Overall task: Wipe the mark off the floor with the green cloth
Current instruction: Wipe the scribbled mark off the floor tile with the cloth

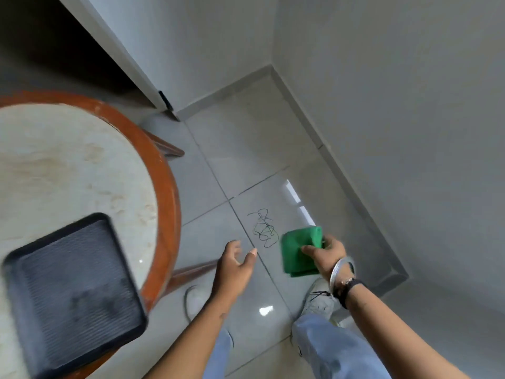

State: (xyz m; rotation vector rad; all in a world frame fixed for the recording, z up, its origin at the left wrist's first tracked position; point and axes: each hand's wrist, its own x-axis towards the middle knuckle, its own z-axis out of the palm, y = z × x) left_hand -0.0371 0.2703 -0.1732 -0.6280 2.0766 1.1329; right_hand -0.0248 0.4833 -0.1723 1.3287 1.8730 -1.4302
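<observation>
On the glossy grey tiled floor (246, 149), beside a grout line, sits the black scribbled pen mark (263, 228), unwiped. Just right of the mark hangs the folded green cloth (297, 253), held above the floor and apart from the scribble. The right hand (326, 255) pinches the cloth's right edge, thumb on top and fingers curled behind it; a silver bangle (340, 272) and a dark-strapped watch (351, 289) ring that wrist. Left of the mark and nearer the person, the left hand (235, 265) hovers empty, fingers loosely spread. Below the mark, white sneakers (318, 299) and light blue jeans (328, 348) show. Far left of the mark stands the round marble-topped desk with an orange-brown wooden rim (166, 192), carrying a black ribbed plastic tray (73, 291)
</observation>
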